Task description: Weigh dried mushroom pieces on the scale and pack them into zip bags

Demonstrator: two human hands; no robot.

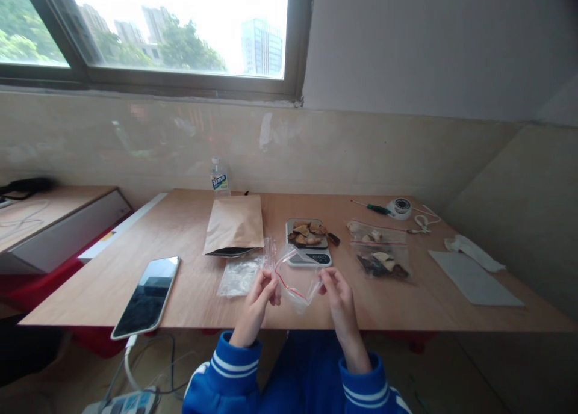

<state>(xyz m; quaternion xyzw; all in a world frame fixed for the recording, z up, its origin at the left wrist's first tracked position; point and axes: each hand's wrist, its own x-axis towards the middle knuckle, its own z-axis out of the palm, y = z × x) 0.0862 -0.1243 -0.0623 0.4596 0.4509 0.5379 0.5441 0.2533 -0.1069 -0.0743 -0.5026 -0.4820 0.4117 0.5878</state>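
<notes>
Right at the near edge of the wooden table (189,305), both hands pinch one small clear zip bag (295,281) with a red seal line. The left hand (258,296) grips its left end with closed fingertips, and the right hand (338,293) grips its right end the same way. The bag hangs just above the tabletop between them, and nothing shows inside it. Its long axis runs from hand to hand, across the person's front, and its mouth is pulled open, tilted up and away from the body.

Open tabletop lies to the right of the right hand and left of the left hand, out to a smartphone (147,296) that overhangs the near edge. Just beyond the left hand rests a stack of clear bags (239,277), and farther on a brown paper pouch (235,224). Directly beyond the held bag stands a digital scale (311,256) bearing dried slices (307,232). Beyond and right of the right hand lie two sealed zip bags (382,251) holding similar dried pieces. A grey sheet (474,278) lies well off to the right.
</notes>
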